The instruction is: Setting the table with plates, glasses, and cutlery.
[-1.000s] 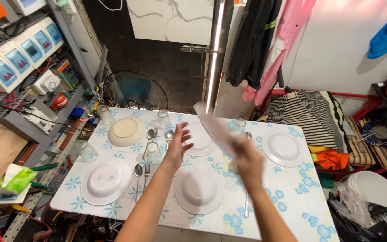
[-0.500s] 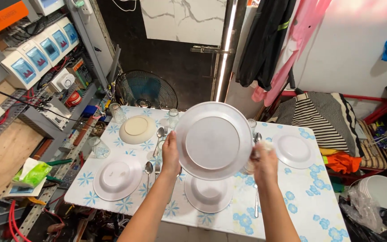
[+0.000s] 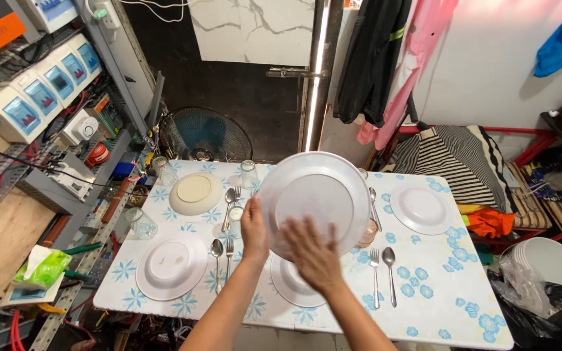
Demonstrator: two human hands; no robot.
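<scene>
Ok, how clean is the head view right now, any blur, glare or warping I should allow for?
Head view: the right hand is motion-smeared across the raised plate, while the left hand on its rim is sharp; the vertical light strip behind is blown out; wide-angle warp bends the shelves at left; the table is evenly lit, shadows soft.

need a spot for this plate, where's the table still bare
The near right corner of the table, right of the fork and spoon pair, is bare. So is the strip between that pair and the far right plate. The left half is crowded: plates, cutlery, glasses. The left hand holds the raised plate; the right hand lies on it.
</scene>
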